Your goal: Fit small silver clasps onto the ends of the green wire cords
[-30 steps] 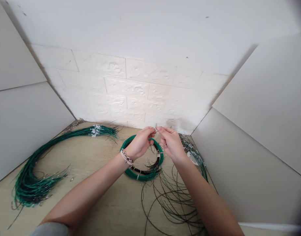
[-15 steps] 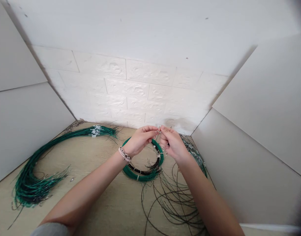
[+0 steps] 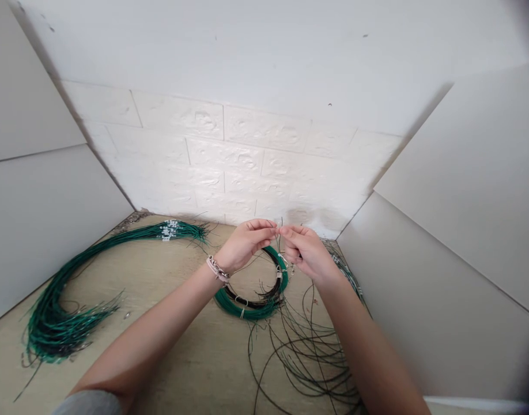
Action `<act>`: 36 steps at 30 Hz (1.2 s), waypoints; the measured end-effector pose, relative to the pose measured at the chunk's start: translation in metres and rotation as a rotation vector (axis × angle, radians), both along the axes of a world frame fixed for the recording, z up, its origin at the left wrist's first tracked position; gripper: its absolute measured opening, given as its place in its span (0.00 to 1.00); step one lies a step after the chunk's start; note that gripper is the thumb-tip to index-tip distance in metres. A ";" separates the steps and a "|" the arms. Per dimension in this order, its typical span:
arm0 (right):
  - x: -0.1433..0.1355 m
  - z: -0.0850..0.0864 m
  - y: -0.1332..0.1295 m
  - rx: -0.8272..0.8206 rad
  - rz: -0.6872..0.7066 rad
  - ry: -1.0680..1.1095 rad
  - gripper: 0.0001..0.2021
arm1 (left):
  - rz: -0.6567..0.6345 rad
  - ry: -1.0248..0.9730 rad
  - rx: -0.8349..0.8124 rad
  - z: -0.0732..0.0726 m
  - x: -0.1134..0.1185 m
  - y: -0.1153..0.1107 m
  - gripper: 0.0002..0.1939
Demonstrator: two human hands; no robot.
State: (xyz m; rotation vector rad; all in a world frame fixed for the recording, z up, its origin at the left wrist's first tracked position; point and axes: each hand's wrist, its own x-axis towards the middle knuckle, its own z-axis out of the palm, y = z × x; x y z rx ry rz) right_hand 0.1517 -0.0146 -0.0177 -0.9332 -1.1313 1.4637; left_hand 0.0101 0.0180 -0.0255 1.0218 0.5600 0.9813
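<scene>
Our left hand [image 3: 247, 245] and right hand [image 3: 306, 251] pinch thin wire [image 3: 282, 221] — fingertips closed, tips blurred; right forearm hides far-right-corner bundle [image 3: 348, 272] — pale worktop [image 3: 178, 300], white brick-pattern wall [image 3: 230, 150] behind.

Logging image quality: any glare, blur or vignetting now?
Head view: pale glare on the brick-patterned wall; head view: darkening at the far right edge; head view: fine detail between the left hand and right hand too soft to identify.
</scene>
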 end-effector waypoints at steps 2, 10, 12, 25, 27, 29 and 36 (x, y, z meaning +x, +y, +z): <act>-0.001 0.002 -0.002 0.020 -0.025 -0.061 0.13 | 0.042 -0.029 0.004 0.000 0.002 -0.002 0.07; -0.004 0.008 -0.007 0.055 -0.085 0.001 0.10 | -0.077 -0.150 -0.129 -0.001 0.000 -0.001 0.07; -0.004 0.008 -0.007 0.034 -0.092 0.018 0.09 | -0.135 -0.186 -0.189 -0.002 0.000 0.000 0.07; -0.009 0.006 -0.006 0.000 -0.111 -0.047 0.12 | -0.213 -0.285 -0.346 -0.011 0.000 0.007 0.03; -0.009 0.006 -0.006 -0.010 -0.121 -0.053 0.12 | -0.235 -0.280 -0.340 -0.011 0.001 0.006 0.03; -0.009 0.005 -0.006 -0.011 -0.120 -0.060 0.12 | -0.241 -0.288 -0.339 -0.011 0.002 0.005 0.03; -0.008 -0.002 -0.002 0.044 -0.133 -0.139 0.12 | -0.280 -0.304 -0.335 -0.013 0.002 0.004 0.02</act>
